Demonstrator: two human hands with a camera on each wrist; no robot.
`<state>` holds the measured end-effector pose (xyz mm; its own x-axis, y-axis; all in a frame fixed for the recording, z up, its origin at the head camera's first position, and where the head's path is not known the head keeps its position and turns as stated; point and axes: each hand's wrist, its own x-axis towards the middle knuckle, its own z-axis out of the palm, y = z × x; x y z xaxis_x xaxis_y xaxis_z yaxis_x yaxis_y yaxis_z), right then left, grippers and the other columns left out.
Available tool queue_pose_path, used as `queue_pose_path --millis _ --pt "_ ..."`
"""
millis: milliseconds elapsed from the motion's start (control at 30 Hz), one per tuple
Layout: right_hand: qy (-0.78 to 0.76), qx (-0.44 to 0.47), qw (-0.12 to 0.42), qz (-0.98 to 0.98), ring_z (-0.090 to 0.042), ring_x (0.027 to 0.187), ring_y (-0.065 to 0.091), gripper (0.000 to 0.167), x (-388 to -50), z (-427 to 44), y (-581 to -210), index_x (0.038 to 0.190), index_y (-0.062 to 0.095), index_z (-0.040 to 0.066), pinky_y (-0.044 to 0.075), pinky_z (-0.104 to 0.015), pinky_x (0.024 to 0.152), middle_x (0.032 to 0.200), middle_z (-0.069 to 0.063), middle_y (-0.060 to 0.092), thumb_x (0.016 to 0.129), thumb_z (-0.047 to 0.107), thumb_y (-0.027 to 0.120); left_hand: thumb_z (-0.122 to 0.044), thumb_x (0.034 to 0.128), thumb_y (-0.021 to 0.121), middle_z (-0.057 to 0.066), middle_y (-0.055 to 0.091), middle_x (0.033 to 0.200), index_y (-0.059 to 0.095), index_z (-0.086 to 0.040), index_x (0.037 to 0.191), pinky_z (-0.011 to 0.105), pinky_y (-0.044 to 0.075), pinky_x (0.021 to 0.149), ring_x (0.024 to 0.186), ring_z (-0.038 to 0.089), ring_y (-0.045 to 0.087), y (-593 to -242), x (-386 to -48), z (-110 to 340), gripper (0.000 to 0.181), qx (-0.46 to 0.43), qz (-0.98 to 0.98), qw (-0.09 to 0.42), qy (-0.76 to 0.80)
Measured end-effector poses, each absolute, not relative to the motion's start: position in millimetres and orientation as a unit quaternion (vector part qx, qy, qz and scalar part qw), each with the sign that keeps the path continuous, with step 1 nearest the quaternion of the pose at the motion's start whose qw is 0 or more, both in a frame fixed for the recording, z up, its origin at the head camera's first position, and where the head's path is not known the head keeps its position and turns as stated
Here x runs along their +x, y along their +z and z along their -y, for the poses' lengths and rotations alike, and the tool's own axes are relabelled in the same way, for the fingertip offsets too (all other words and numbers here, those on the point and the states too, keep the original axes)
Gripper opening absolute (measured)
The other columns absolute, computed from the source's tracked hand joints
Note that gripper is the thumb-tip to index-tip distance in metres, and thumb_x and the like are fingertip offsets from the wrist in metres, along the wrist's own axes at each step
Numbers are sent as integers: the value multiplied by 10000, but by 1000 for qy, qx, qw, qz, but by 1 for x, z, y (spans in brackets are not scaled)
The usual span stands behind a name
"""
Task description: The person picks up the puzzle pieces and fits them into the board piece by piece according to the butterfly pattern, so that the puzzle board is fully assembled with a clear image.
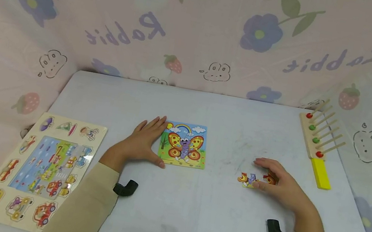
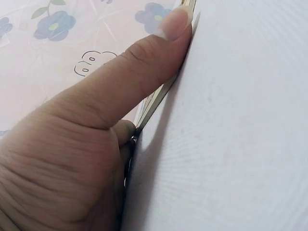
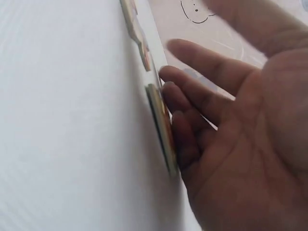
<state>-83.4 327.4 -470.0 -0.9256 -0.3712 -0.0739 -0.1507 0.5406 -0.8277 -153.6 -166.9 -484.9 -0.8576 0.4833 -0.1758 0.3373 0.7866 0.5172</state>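
Note:
A square butterfly puzzle (image 1: 184, 144) lies flat on the table. My left hand (image 1: 142, 142) rests against its left side, fingers stretched along that edge and thumb by the lower left corner; the left wrist view shows the thumb (image 2: 149, 60) touching the board's edge. To the right, my right hand (image 1: 285, 188) hovers low over loose puzzle pieces, its thumb and fingers apart. One loose piece (image 1: 245, 179) with orange and purple parts shows left of the thumb. Another brown-red piece (image 1: 270, 178) is partly hidden under the hand, close to the curled lower fingers (image 3: 185, 139).
A large vehicle puzzle board (image 1: 36, 168) lies at the left, partly beneath the left sleeve. At the far right edge stands a wooden peg rack (image 1: 311, 134) with coloured beads, and a yellow block (image 1: 321, 174) adjoins it. Printed curtains surround the table.

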Motion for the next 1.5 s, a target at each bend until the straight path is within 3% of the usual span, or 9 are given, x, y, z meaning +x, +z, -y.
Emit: queue_pose_path --millis 100,300,367,500,633,833,1167,1300,1500 --pt "-410 -173 133 -886 -337 1519 318 471 -83 -326 -468 1375 713 151 233 -90 1094 1646 -85 433 943 214 890 -743 659 947 -14 -24 1817 112 -132 1764 479 -112 1291 1650 186 -103 -485 -154 167 1514 220 -933 150 242" --pt "-372 -186 137 -899 -495 1509 273 302 -83 -318 -459 1208 714 131 304 -626 1176 1650 -164 402 947 113 866 -736 659 951 -8 -21 1818 114 -124 1762 485 -111 1291 1652 197 -96 -484 -155 167 1514 221 -933 149 242" --pt "-370 -182 138 -901 -504 1499 281 289 -83 -316 -457 1184 698 120 306 -699 1143 1644 -185 406 946 85 858 -733 657 955 -8 -21 1819 115 -124 1762 488 -112 1291 1651 194 -100 -484 -155 168 1516 221 -932 150 243" --pt "-380 -167 129 -901 -443 1420 404 283 -81 -313 -456 1140 653 114 370 -387 1158 1600 -186 465 947 61 853 -742 657 950 -10 -23 1818 112 -124 1762 487 -114 1290 1649 187 -105 -486 -155 167 1519 221 -932 152 243" --pt "-409 -161 105 -892 -375 1272 546 233 -81 -309 -456 1036 637 105 405 -167 988 1397 -165 629 952 16 835 -746 658 947 -5 -20 1818 112 -119 1761 488 -115 1289 1650 194 -103 -486 -155 167 1519 221 -932 152 242" --pt "-406 -126 62 -903 -232 1015 629 149 -80 -299 -454 1049 692 121 520 -201 813 1101 -40 711 994 44 806 -737 655 953 7 -15 1819 114 -112 1760 492 -115 1290 1651 205 -100 -484 -154 167 1522 221 -932 153 243" --pt "-531 -75 -2 -844 -232 674 664 318 -81 -284 -458 1303 606 -38 535 -236 545 966 -132 613 1020 -23 751 -737 667 947 -10 -29 1817 103 -122 1761 475 -118 1289 1648 187 -108 -485 -154 168 1512 218 -933 154 241" --pt "-575 -68 -2 -815 -208 620 647 230 -82 -273 -462 1210 628 -64 555 -237 556 921 -143 600 1016 -40 747 -743 671 941 -14 -31 1816 103 -127 1762 470 -119 1289 1647 181 -111 -485 -154 168 1507 219 -933 155 242" --pt "-595 -86 22 -799 -177 779 731 200 -84 -253 -470 1229 662 -96 638 -280 701 1020 -229 639 1034 -71 698 -744 672 941 -6 -25 1817 107 -118 1760 482 -112 1291 1650 195 -101 -484 -154 167 1507 220 -932 155 242"
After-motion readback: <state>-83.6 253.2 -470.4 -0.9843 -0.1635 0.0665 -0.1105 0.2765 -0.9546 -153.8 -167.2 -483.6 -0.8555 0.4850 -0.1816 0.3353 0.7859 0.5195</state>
